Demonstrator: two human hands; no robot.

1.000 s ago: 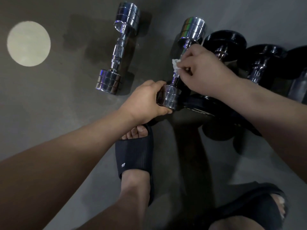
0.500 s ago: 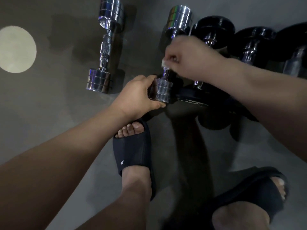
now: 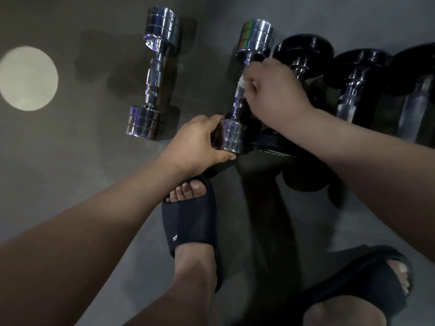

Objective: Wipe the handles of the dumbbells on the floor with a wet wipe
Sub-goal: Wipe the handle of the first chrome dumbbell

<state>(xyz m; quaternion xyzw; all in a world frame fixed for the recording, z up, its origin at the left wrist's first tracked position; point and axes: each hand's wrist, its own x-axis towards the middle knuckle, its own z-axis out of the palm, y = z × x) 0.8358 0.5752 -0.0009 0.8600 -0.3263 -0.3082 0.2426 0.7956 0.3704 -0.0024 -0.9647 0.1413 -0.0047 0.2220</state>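
Chrome handle under the wipe, both hands on one dumbbell

On my feed, the chrome dumbbell (image 3: 231, 137) being cleaned lies on the grey floor (image 3: 70, 161), its near head toward the camera. The left hand (image 3: 197, 144) grips that near head, fingers curled round it. The right hand (image 3: 275, 90) pinches a small white wet wipe (image 3: 242, 82) against the upper part of the handle (image 3: 237, 107). The wipe is blurred, so I can't tell how far it wraps round the bar.

A second chrome dumbbell (image 3: 154, 74) lies apart to the left, roughly parallel, with nobody touching it. Black dumbbells (image 3: 360, 64) crowd in just beside the held one on the right, partly behind the right forearm. A foot in a dark slide sandal (image 3: 190, 222) stands just below the left hand. A pale round patch (image 3: 27, 77) sits on the floor at far left.
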